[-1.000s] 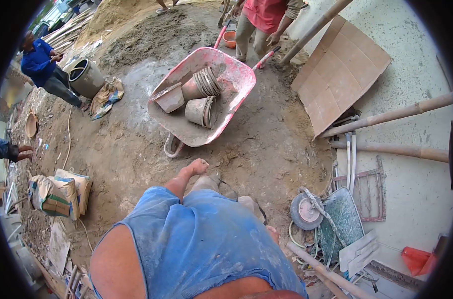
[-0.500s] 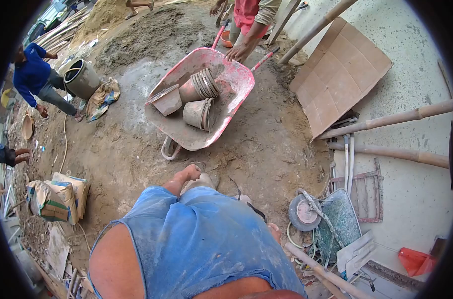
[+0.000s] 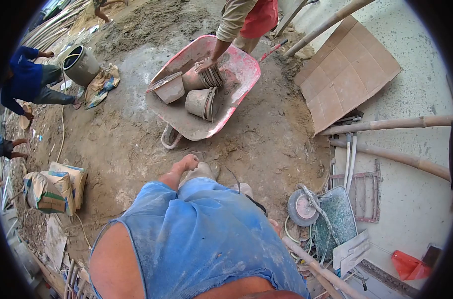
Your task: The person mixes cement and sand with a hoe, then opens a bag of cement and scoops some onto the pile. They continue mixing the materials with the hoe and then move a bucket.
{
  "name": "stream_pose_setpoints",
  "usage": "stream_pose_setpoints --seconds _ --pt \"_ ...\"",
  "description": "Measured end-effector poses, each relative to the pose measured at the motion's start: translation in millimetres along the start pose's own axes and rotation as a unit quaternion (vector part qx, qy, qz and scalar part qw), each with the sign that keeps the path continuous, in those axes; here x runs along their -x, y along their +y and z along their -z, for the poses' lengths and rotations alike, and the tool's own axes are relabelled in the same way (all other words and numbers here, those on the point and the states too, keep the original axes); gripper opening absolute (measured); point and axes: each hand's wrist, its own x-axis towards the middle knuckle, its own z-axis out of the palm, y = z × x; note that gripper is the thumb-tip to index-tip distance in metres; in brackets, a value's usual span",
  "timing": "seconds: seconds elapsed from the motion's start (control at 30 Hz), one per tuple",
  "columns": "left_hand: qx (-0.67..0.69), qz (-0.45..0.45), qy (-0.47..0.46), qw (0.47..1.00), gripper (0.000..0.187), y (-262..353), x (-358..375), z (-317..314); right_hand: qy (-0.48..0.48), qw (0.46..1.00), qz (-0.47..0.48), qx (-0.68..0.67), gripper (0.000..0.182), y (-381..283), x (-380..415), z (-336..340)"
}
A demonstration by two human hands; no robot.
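Note:
My left hand (image 3: 189, 161) hangs by my knee with its fingers curled in and nothing visible in it. Only a sliver of my right hand or forearm (image 3: 274, 226) shows past the blue shirt (image 3: 206, 234); its fingers are hidden. In front of me, apart from my hands, stands a red-rimmed wheelbarrow (image 3: 246, 84). It holds a stack of buckets (image 3: 190, 79) lying on its side, a tilted bucket (image 3: 170, 89) and a couple of nested buckets (image 3: 200, 103), all caked in cement. A co-worker's hand (image 3: 204, 65) touches the stack.
A person in blue (image 3: 27, 74) walks at the left near a drum (image 3: 81, 66). Cement sacks (image 3: 62, 184) lie left. At the right are a cardboard sheet (image 3: 348, 70), bamboo poles (image 3: 395, 123) and a green wheelbarrow (image 3: 338, 214). Wet mortar (image 3: 156, 30) covers ground ahead.
The co-worker has leaned forward, moving a hand from the wheelbarrow's rim onto the bucket stack. The person in blue has shifted left and lower. My left hand stays by my knee.

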Motion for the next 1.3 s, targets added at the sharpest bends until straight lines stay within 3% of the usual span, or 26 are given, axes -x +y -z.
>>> stream_pose_setpoints --seconds 0.1,0.2,0.43,0.5,0.7,0.83,0.93,1.03,1.13,1.17,1.3 --pt "0.026 0.001 -0.003 1.0 0.017 -11.1 6.7 -3.2 -0.026 0.999 -0.021 -0.041 0.033 40.8 -43.2 12.8" --pt "-0.018 0.032 -0.055 0.998 0.032 -4.2 14.8 0.5 0.004 1.0 -0.006 0.014 0.032 -20.1 4.6 -6.5" --pt "-0.016 0.028 -0.03 0.999 0.027 -2.0 8.4 3.5 -0.012 0.995 0.05 0.084 0.032 -28.6 -10.8 -6.6" --pt "0.015 0.0 0.0 1.0 0.018 -0.4 8.6 3.4 -0.018 0.997 0.035 0.068 0.032 -25.5 -19.3 -4.1" --pt "0.051 -0.004 0.02 0.999 0.016 -6.4 2.9 1.8 -0.066 0.997 0.018 0.039 0.032 -22.7 -28.5 1.8" --pt "0.003 0.017 -0.021 1.0 0.025 -1.0 5.6 8.1 -0.058 0.997 0.041 0.023 0.033 -18.2 -39.0 1.0" --pt "0.024 0.0 0.007 1.0 0.014 -7.1 4.0 5.3 -0.076 0.997 -0.013 -0.014 0.034 -10.2 -40.8 10.7" --pt "0.024 -0.013 0.024 0.999 0.013 -7.8 -1.6 6.2 -0.05 0.998 0.04 0.017 0.035 -23.8 -35.8 1.2" --pt "0.024 -0.003 0.02 1.0 0.014 -6.7 -2.2 3.3 -0.093 0.995 0.022 -0.016 0.034 -30.5 -41.8 4.4" --pt "0.022 0.0 0.025 0.999 0.016 -3.2 3.8 2.2 -0.061 0.998 0.026 0.001 0.034 -30.0 -40.9 3.2" --pt "0.037 0.001 0.044 0.998 0.024 -2.3 5.9 1.2 -0.082 0.996 0.034 0.014 0.034 -32.2 -53.6 3.0"
